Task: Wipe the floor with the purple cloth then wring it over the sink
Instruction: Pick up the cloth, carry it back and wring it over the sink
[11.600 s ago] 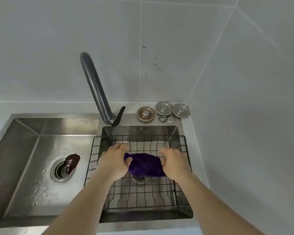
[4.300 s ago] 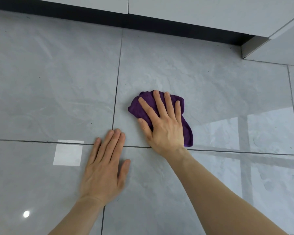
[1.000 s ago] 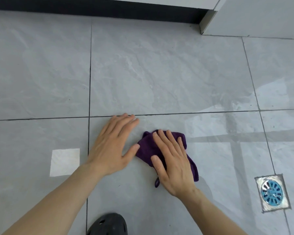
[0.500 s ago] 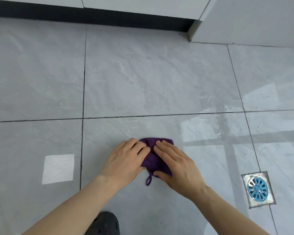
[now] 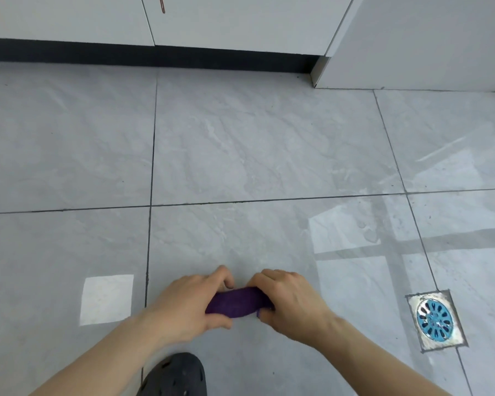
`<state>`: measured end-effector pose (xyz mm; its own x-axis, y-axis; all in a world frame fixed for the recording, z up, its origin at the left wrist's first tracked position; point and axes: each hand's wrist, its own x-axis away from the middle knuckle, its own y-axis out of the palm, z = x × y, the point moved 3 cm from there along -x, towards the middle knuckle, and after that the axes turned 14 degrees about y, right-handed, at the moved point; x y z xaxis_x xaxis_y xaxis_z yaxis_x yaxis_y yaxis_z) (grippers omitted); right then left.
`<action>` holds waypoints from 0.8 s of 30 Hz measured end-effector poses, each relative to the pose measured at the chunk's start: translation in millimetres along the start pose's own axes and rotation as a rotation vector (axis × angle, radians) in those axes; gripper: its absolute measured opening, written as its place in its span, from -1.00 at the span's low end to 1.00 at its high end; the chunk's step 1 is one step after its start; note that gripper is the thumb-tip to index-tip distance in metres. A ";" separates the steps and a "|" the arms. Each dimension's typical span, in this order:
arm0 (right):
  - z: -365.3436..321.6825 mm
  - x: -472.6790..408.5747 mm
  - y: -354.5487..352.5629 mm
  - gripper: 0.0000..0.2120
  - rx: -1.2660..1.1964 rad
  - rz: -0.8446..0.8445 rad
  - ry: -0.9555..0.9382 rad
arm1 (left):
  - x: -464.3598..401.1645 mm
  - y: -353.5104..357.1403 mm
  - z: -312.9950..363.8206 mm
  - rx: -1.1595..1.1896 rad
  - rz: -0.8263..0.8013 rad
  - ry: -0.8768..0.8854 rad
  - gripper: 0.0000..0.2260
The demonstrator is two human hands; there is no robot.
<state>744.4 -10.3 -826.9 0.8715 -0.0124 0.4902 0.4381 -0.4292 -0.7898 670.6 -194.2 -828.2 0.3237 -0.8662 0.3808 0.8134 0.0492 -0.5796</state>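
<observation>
The purple cloth [image 5: 236,302] is bunched into a short roll low in the head view, just above the grey tiled floor [image 5: 240,155]. My left hand [image 5: 187,304] grips its left end and my right hand [image 5: 290,301] grips its right end. Only the middle of the cloth shows between my hands. The sink is out of view.
A floor drain with a blue grate [image 5: 434,319] sits at the right. White cabinets [image 5: 226,21] with a dark toe-kick [image 5: 155,57] run along the far edge. A black perforated shoe [image 5: 176,375] is at the bottom edge. Wet sheen covers the right tiles.
Both hands have closed on the cloth and gathered it from a flat pad on the floor into a bunched roll held between them. The view has risen slightly.
</observation>
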 end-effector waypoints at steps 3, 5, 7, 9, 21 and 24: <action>1.2 -6.1 -28.0 -0.68 -0.099 0.124 0.096 | 0.4 -29.8 3.5 0.016 0.109 -0.002 -0.69; -3.7 -15.2 -47.8 -0.68 -0.128 0.209 0.117 | -3.3 -52.8 5.1 -0.037 0.198 0.018 -0.72; -11.6 -22.9 -66.5 -0.70 -0.123 0.270 0.122 | -5.6 -75.2 8.0 -0.079 0.274 0.016 -0.73; -22.8 -23.6 -85.3 -0.71 -0.100 0.307 0.131 | -2.9 -94.1 16.2 -0.102 0.302 -0.005 -0.74; -121.5 116.6 -278.7 -0.74 -0.161 0.271 0.263 | 101.8 -233.7 210.3 -0.069 0.297 -0.069 -0.75; -153.8 172.1 -358.4 -0.76 -0.150 0.258 0.255 | 138.3 -283.8 288.3 -0.073 0.299 -0.086 -0.74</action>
<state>703.5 2.4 -402.8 0.8580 -0.3526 0.3736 0.1589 -0.5094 -0.8457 623.9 -184.6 -403.4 0.5854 -0.7734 0.2432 0.6404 0.2572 -0.7237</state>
